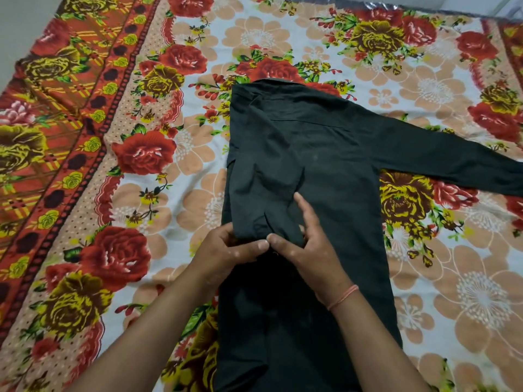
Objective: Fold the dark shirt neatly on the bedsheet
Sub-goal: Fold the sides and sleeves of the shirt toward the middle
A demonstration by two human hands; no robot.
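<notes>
The dark green cotton shirt (311, 154) lies on the floral red-and-peach bedsheet (141, 137). Left hand (226, 250) and right hand (308, 247) both pinch its folded-over sleeve cuff, thumbs touching, right forefinger extended.

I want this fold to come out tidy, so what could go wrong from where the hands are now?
1. Both the left hand and right hand pinch the folded-in sleeve's cuff, where cloth is already bunched; pressing it flat as is may lock in creases.
2. The other sleeve lies spread out across the bedsheet; forgetting it would leave the dark shirt lopsided.
3. The shirt's left edge looks uneven, so later folds may come out skewed.
</notes>
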